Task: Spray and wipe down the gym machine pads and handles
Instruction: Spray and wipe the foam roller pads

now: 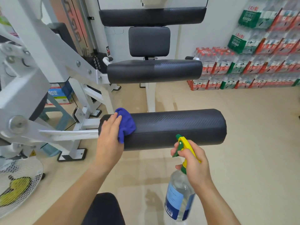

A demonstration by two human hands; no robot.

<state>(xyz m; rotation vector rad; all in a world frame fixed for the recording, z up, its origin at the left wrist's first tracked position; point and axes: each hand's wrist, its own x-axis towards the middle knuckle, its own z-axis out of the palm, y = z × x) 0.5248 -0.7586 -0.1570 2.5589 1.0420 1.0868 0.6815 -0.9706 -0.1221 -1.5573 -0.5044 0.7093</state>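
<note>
**Cloth on the near roller, sprayer ready**

The left hand [110, 132] lies flat, fingers nearly straight, pressing a blue cloth [125, 125] onto the end of the near roller pad [178, 127]. It pins the cloth rather than clutching it, probably so the whole palm can sweep along the curve. The forearm reaches forward, with the wrist level.

To its right and nearer the body, the right hand [193, 163] curls round the neck of the spray bottle [180, 198], fingers on the trigger. The nozzle tilts up at the pad just ahead, likely to wet the unwiped stretch. The upper pads [154, 70] sit well beyond both hands.
</note>
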